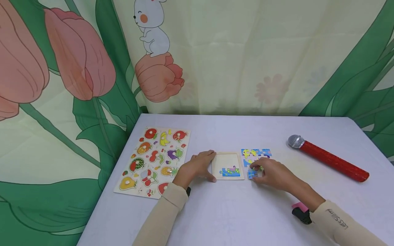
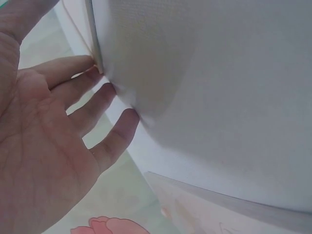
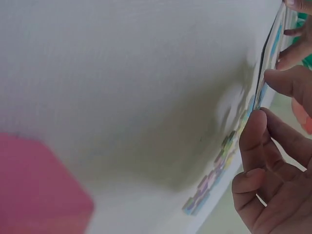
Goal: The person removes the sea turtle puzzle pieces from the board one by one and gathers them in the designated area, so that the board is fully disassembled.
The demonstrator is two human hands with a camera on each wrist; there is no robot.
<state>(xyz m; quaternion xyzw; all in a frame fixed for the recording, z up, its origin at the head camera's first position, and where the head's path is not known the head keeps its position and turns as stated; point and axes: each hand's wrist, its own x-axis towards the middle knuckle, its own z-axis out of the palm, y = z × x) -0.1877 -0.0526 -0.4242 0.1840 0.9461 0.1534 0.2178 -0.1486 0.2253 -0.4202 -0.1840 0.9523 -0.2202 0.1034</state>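
A small square wooden puzzle tray (image 1: 226,160) lies on the table, with several joined jigsaw pieces (image 1: 230,171) in its lower right part. My left hand (image 1: 197,167) rests at the tray's left edge, its fingers extended; in the left wrist view the fingertips (image 2: 108,90) touch the edge and tabletop. Just right of the tray is a group of loose blue and yellow jigsaw pieces (image 1: 246,163). Over their lower part, my right hand (image 1: 275,174) pinches a blue puzzle piece (image 1: 252,174) between thumb and fingers. The hand partly covers the group.
A fruit peg puzzle board (image 1: 144,176) lies left, partly behind the left forearm. A red microphone (image 1: 332,160) with a silver head lies on the right. Near the right wrist is a pink and black object (image 1: 301,212). A printed curtain (image 1: 227,68) hangs behind the white table (image 1: 221,212).
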